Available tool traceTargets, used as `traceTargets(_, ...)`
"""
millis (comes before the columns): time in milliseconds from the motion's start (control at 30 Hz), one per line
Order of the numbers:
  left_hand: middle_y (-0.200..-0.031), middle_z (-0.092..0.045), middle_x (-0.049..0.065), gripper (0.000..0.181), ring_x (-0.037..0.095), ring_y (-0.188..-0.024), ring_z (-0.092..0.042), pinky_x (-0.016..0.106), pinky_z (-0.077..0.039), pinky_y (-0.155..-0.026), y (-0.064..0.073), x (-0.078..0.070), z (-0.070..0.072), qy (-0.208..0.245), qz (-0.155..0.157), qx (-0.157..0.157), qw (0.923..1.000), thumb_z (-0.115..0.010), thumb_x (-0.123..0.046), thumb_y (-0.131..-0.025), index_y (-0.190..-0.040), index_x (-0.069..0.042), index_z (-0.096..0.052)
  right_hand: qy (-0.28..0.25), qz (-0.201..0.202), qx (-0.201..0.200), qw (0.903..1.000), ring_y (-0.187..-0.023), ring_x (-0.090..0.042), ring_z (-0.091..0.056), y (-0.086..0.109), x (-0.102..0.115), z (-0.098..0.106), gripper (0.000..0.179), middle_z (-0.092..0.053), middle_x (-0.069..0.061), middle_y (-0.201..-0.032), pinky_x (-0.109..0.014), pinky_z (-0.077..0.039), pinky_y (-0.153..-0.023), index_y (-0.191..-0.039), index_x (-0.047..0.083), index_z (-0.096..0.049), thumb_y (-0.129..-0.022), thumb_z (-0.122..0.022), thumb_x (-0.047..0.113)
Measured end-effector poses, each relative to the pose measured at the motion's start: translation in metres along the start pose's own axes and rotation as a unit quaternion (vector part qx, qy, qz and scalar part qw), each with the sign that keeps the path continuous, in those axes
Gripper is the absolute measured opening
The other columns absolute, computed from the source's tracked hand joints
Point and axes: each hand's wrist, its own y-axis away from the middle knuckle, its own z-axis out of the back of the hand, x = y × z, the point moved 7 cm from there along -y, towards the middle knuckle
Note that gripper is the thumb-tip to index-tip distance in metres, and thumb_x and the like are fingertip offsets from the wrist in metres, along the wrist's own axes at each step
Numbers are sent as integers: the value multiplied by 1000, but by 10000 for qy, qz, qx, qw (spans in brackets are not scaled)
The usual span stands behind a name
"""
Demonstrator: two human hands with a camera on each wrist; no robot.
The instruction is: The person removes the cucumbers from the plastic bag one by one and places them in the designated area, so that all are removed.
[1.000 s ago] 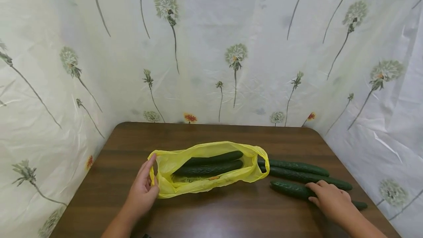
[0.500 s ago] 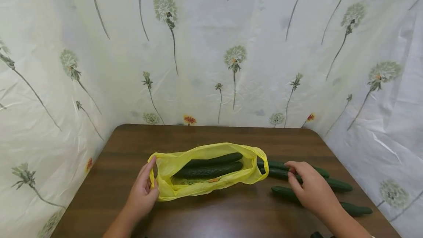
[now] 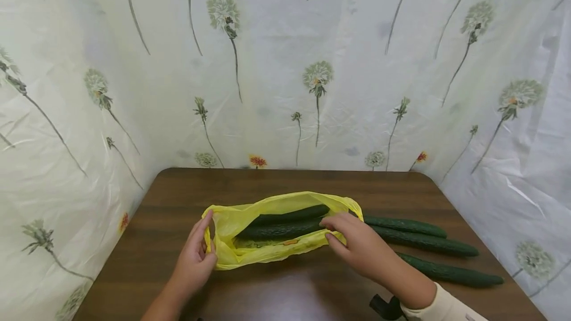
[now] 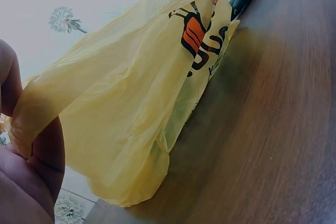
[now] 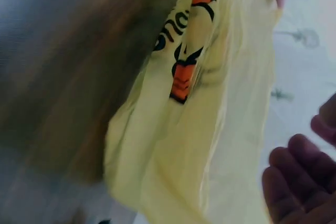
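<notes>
In the head view, the left loop of a yellow bag (image 3: 236,259) is pinched between the thumb and fingers of the left hand (image 3: 194,254), and the mouth of the bag is spread open on a brown table (image 3: 178,194). Two cucumbers (image 3: 278,231) are held inside, lying side by side, well apart from the left fingertips. The bag's right end is partly covered by the right hand (image 3: 359,244) — its fingertips are placed over the opening, near the cucumbers' right ends, and whether anything is touched cannot be told. Three more cucumbers (image 3: 450,272) are laid on the table to the right, beyond the right hand. In the left wrist view, the bag's thin plastic is clamped by the left fingers, and an orange and black print (image 4: 195,34) is shown on its side. In the right wrist view, the right hand's fingers (image 5: 300,178) are seen loosely bent beside the bag — nothing is gripped by them.
</notes>
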Motion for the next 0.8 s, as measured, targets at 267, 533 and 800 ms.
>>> traceTargets(267, -161, -36, 14, 96, 0, -57, -28, 19, -37, -48, 0, 0, 1, -91, 5, -74, 9999, -49, 23, -81, -166, -19, -31, -160, 23, 1315, 9912, -115, -18, -65, -54, 5, -30, 27, -68, -1, -127, -42, -56, -94, -129, 17, -68, -103, -66, 24)
traceTargets(533, -163, -34, 14, 95, 0, -56, -27, 19, -37, -48, -1, 0, 0, -59, 108, -43, 9999, -48, 22, -82, -166, -18, -31, -373, -128, 2172, 9753, -110, -17, -67, -96, 6, -53, 27, -71, 0, -122, -42, -56, -93, -129, 14, -70, -104, -66, 24)
traceTargets(800, -162, -34, 16, 94, -2, -57, -28, 19, -38, -47, -1, 3, -2, -88, 112, -10, 9999, -49, 22, -82, -166, -16, -31, 73, 222, 2548, 9667, -108, -21, -69, -123, 17, -79, 29, -73, -5, -120, -41, -58, -92, -129, 11, -70, -101, -70, 19)
